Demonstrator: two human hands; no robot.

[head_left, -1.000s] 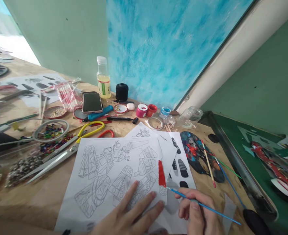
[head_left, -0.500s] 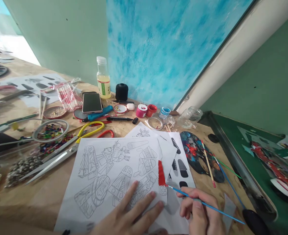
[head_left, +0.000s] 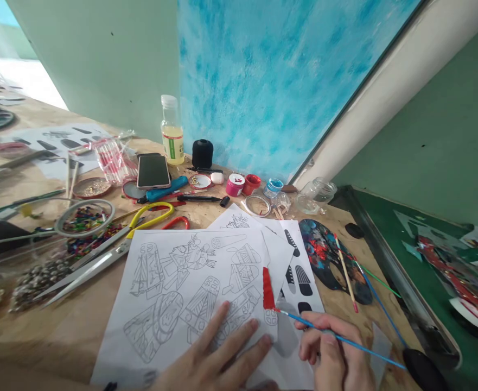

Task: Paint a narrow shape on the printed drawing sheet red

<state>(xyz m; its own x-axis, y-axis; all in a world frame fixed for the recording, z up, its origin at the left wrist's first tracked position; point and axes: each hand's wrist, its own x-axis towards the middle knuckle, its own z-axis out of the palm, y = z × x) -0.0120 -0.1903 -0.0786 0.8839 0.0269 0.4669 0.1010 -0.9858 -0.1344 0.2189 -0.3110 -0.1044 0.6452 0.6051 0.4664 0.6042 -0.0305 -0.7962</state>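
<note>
My left hand (head_left: 222,353) lies with its fingers spread on a white sheet of line drawings (head_left: 157,260), near the lower right of the page. In my right hand (head_left: 332,347) is a thin blue paintbrush (head_left: 344,340), pinched between thumb and fingers. Its reddened tip touches the lower edge of a red painted strip (head_left: 268,289) at the right side of the sheet. Below that strip an unpainted outlined end shows. Other printed sheets (head_left: 304,255) with dark shapes lie underneath.
A smeared paint palette (head_left: 318,244) with a brush across it lies to the right. Behind the sheets stand a red paint pot (head_left: 251,184), a blue paint pot (head_left: 273,187) and a glass jar (head_left: 316,195). Large yellow-handled scissors (head_left: 100,260), beads (head_left: 39,279) and a phone (head_left: 153,171) lie leftward.
Almost nothing differs. The red strip's lower edge and the brush tip look nearly the same; both hands keep their places.
</note>
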